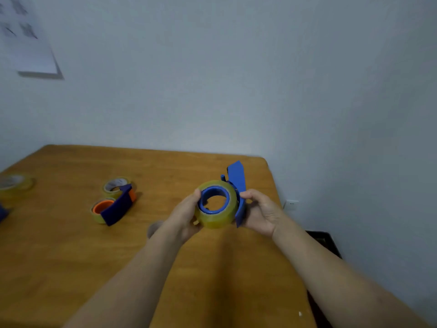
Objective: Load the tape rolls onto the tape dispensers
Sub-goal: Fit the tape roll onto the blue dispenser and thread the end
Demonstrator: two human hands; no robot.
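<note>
I hold a blue tape dispenser [237, 179] above the wooden table [71, 256], with a yellowish clear tape roll [218, 221] sitting around its blue hub. My left hand [185, 214] grips the roll's left side, thumb on the hub's rim. My right hand [261, 211] clasps the dispenser's flat blue body on the right. To the left lies a second dispenser [117, 208], dark blue with an orange hub, with a tape roll on it. A loose tape roll [115, 185] lies flat just behind it.
Another clear tape roll [15, 184] lies at the table's far left edge, with a blue object [2, 214] cut off by the frame below it. A white wall stands behind the table. A wall socket [291, 204] and a dark object [324, 242] sit right of the table.
</note>
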